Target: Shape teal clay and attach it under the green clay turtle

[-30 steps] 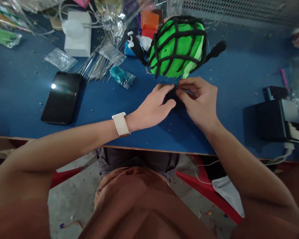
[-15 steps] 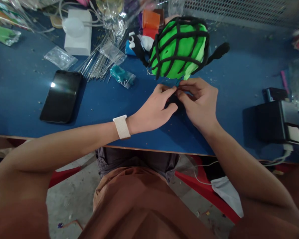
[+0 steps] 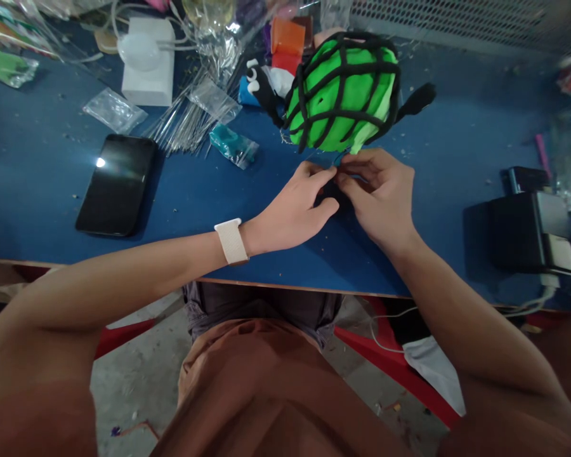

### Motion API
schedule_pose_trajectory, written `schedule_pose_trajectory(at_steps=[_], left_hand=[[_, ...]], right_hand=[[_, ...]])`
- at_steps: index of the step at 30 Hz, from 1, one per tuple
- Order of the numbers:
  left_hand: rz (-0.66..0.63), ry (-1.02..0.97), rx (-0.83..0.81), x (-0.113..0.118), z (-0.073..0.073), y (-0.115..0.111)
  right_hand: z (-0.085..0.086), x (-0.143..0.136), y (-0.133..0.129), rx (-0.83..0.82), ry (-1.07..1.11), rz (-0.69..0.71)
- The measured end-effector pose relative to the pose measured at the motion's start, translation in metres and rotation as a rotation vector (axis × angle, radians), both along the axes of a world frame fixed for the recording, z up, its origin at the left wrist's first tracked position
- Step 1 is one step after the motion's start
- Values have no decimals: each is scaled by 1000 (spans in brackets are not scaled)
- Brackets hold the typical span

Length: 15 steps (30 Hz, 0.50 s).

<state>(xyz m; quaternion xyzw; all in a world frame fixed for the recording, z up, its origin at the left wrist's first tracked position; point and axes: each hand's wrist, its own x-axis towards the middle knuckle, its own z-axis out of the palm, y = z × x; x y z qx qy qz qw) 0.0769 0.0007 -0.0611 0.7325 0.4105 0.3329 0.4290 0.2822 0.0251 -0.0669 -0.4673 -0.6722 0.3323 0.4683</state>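
A turtle-like clay model [image 3: 340, 89] stands at the back of the blue table, its green shell crossed by black strips, with a black head and flipper. Just in front of it, my right hand [image 3: 383, 193] pinches a small teal piece [image 3: 340, 158], probably modelling clay, mostly hidden by the fingers. My left hand [image 3: 295, 206] lies palm down beside it, index fingertip touching or nearly touching the teal piece, thumb held apart. Left of my hands is a clear bag of teal clay [image 3: 233, 145].
A black phone [image 3: 117, 184] lies at the left. Behind it are a white box [image 3: 148, 70], a bundle of thin wires [image 3: 185, 120] and clear plastic bags [image 3: 114, 110]. A black box-shaped device [image 3: 521, 231] with a cable stands at the right. A metal mesh panel [image 3: 457, 22] borders the back.
Both hands stay in nearly the same place, with only a slight shift of the fingers at the teal piece. The turtle model has not moved noticeably.
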Motion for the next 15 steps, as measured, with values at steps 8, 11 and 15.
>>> schedule_pose_trajectory(at_steps=[8, 11, 15], left_hand=[[-6, 10, -22, 0, 3, 1], [-8, 8, -19, 0, 3, 2], [16, 16, -3, -2, 6, -1]], right_hand=[[-2, 0, 0, 4, 27, 2], [-1, 0, 1, 5, 20, 6], [-4, 2, 4, 9, -8, -21]])
